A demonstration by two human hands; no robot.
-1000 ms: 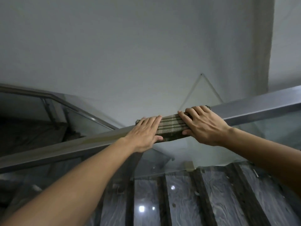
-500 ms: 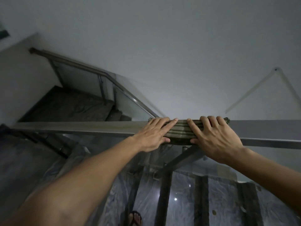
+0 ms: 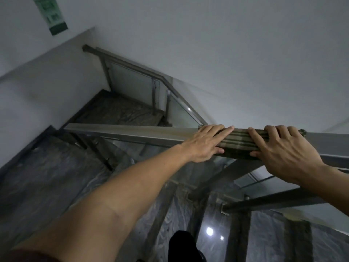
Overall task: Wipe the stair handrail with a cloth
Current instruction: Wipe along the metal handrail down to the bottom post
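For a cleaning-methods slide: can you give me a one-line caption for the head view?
Both hands, left hand and right hand, press a striped cloth onto the stair handrail.

Striped olive cloth (image 3: 238,143) draped over flat metal handrail (image 3: 132,131).

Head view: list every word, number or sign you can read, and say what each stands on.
Green sign on the wall, upper left: it carries pale marks, too blurred to read.
Cloth, handrail, stairs: no text visible.
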